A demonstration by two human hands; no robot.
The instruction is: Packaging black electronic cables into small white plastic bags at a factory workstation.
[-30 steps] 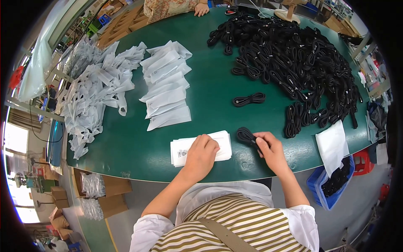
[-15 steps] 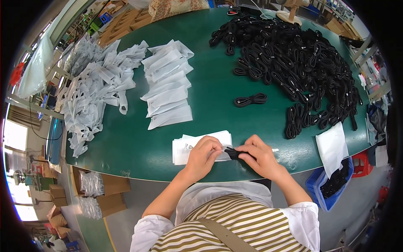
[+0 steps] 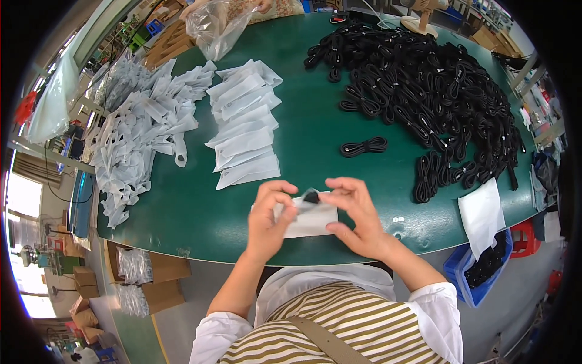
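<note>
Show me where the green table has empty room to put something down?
Bare green table runs between the row of white bags and the black cable pile, around one loose cable bundle. It is crowded at the crumpled bag heap.

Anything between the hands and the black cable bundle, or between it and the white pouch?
Nothing visible. Left hand and right hand grip the white pouch directly; the black cable bundle sits at its top edge, apparently at the mouth.

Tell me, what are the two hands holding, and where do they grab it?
Both hands hold a small white bag by its top edge, left hand at the left side, right hand at the right. A black cable bundle pokes out of the opening.
</note>
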